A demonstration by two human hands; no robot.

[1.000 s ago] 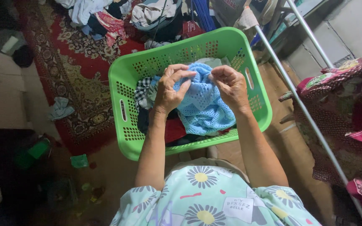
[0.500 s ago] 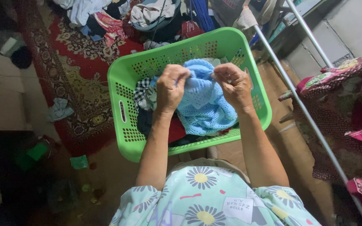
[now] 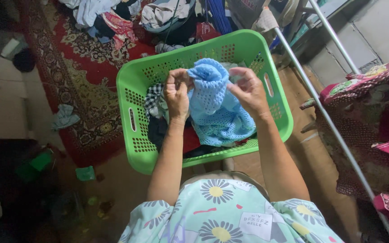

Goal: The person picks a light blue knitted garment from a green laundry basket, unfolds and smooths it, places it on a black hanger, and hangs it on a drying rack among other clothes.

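A light blue knitted mesh garment (image 3: 214,103) is bunched up over a green plastic laundry basket (image 3: 133,96). My left hand (image 3: 178,93) pinches its left edge between thumb and fingers. My right hand (image 3: 247,90) grips the right side of the same cloth. The top of the garment stands up in a fold between the two hands. Under it in the basket lie a black-and-white checked cloth (image 3: 153,96), dark clothes and something red.
A red patterned rug (image 3: 75,67) lies at left, with a heap of clothes (image 3: 127,15) behind the basket. A metal drying rack bar (image 3: 320,108) runs diagonally at right, with dark red floral fabric (image 3: 374,117) draped on it. Small green items lie on the floor at lower left.
Both hands have lifted and turned the blue garment, so its top now stands up in a fold between them. The hands have moved slightly apart.
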